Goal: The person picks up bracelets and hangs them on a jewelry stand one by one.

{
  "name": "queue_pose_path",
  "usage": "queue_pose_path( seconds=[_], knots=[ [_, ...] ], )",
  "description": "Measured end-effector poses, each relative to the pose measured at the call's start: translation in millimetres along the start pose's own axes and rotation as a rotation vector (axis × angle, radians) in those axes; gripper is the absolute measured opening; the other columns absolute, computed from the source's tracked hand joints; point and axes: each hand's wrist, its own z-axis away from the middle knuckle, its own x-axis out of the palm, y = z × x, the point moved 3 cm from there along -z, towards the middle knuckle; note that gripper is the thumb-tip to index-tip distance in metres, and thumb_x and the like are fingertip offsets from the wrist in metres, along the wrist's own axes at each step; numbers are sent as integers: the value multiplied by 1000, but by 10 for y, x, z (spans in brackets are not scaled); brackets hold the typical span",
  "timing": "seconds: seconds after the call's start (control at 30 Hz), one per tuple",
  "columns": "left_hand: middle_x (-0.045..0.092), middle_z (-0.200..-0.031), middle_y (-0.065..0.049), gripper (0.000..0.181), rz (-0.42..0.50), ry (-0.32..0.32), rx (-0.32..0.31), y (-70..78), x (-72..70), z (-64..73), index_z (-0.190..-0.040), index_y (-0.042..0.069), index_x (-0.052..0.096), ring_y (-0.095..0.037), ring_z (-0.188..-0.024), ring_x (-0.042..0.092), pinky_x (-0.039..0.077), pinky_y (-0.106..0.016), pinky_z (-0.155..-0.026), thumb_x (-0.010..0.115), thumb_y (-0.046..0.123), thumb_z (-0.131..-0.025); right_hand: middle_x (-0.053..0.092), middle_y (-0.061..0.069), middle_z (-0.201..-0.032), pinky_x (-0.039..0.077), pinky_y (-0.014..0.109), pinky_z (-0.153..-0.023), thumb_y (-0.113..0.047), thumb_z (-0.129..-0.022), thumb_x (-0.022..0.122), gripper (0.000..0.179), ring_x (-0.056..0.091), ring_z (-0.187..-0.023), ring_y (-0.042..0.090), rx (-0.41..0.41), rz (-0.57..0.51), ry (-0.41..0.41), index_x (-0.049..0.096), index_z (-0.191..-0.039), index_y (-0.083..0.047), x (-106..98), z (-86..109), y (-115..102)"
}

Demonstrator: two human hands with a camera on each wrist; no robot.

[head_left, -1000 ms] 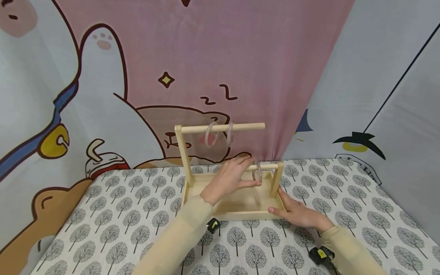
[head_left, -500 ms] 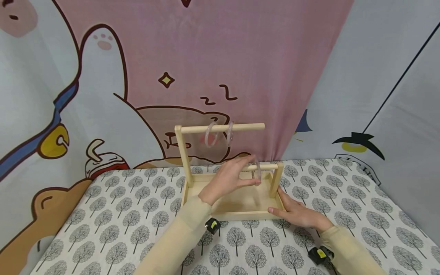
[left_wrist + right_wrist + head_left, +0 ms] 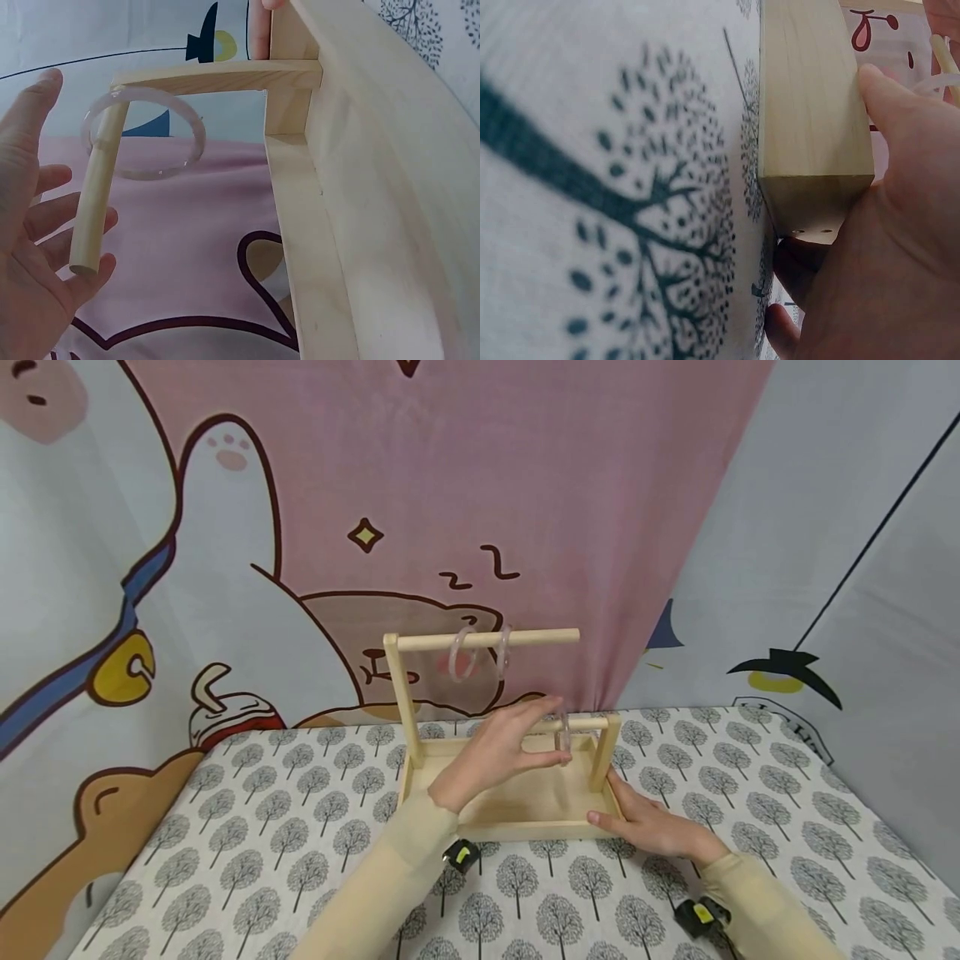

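A pale wooden stand has a tray base, a tall upper bar and a lower bar. On the lower bar hangs a translucent pinkish bangle. My left hand is beside it, thumb and fingers spread; in the left wrist view the thumb stands apart from the bangle and the fingers lie behind the bar. My right hand grips the tray's right end, thumb on the front rim. In the right wrist view its fingers wrap round the wooden corner.
Two more bangles, one farther left and one beside it, hang from the upper bar. A tree-print cloth covers the table under the stand. Behind it rises a cartoon-print curtain.
The left thumb and fingers have parted from the bangle, which now hangs slightly lower on the lower bar. The right hand has stayed on the tray's end.
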Motion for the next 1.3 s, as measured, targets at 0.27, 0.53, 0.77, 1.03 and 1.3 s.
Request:
queue_pose_path(
  seconds=[0.27, 0.53, 0.77, 1.03, 1.3],
  knots=[
    [51, -140, -12, 72, 14, 12, -27, -20, -65, 77, -140, 2, 48, -23, -126, 50, 35, -29, -107, 76, 36, -83, 3, 25, -157, 7, 80, -96, -50, -98, 48, 92, 12, -139, 48, 5, 7, -3, -5, -153, 0, -7, 3, -9],
    [48, -143, -11, 72, 41, 15, -104, -163, -125, 223, -144, 5, 44, -25, -128, 48, 35, -32, -107, 74, 36, -86, 2, 26, -157, 8, 78, -98, -49, -97, 49, 93, 12, -139, 48, 7, -9, -6, -6, -153, 0, -5, 10, 7],
    [50, -141, -12, 71, 59, 48, -198, -309, -222, 363, -143, 4, 45, -27, -127, 49, 37, -35, -106, 74, 34, -86, 3, 27, -156, 13, 75, -100, -49, -97, 51, 94, 13, -139, 48, -10, 4, 2, -5, -152, 2, -1, -11, 38],
    [53, -138, -14, 66, 83, 25, -268, -404, -212, 532, -140, 2, 47, -28, -125, 51, 38, -40, -106, 73, 32, -87, 0, 23, -157, 12, 74, -102, -52, -96, 51, 97, 11, -140, 46, 6, 0, -21, -9, -153, -2, 10, -34, 91],
    [51, -139, -16, 62, 105, -19, -364, -472, -163, 717, -139, 1, 48, -31, -128, 47, 35, -44, -107, 72, 26, -88, 3, 33, -153, 23, 71, -101, -47, -98, 51, 94, 19, -134, 54, -38, 2, -51, -8, -152, 1, -72, 9, -130]
  ],
)
